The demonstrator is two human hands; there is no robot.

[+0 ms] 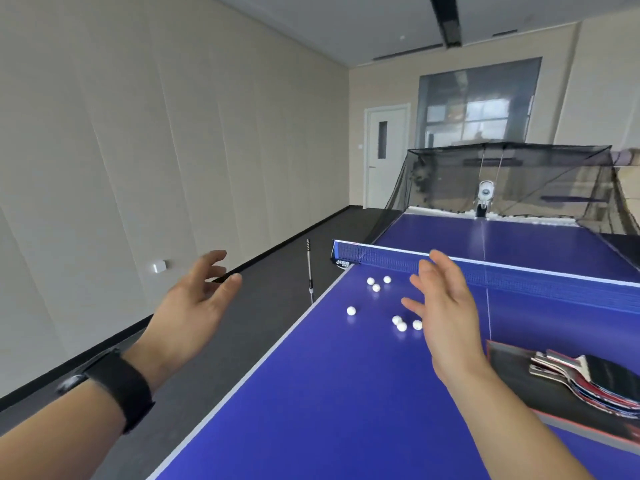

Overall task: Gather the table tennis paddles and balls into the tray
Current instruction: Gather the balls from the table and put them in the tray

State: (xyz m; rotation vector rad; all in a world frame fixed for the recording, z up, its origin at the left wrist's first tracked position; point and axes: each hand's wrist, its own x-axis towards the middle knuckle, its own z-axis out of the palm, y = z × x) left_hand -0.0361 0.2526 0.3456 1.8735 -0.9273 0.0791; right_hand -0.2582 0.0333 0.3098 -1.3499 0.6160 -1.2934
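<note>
Several white balls lie loose on the blue table near the net: a group of three, a single ball, and a cluster beside my right hand. That hand is open, fingers spread, raised just above the table next to the cluster. My left hand is open too, held in the air off the table's left edge, with a black wristband. A dark tray at the right holds a stack of paddles with red and black faces.
The net spans the table just beyond the balls. A ball machine with black catch netting stands at the far end. A thin pole rises by the table's left side. Grey floor and a beige wall lie to the left.
</note>
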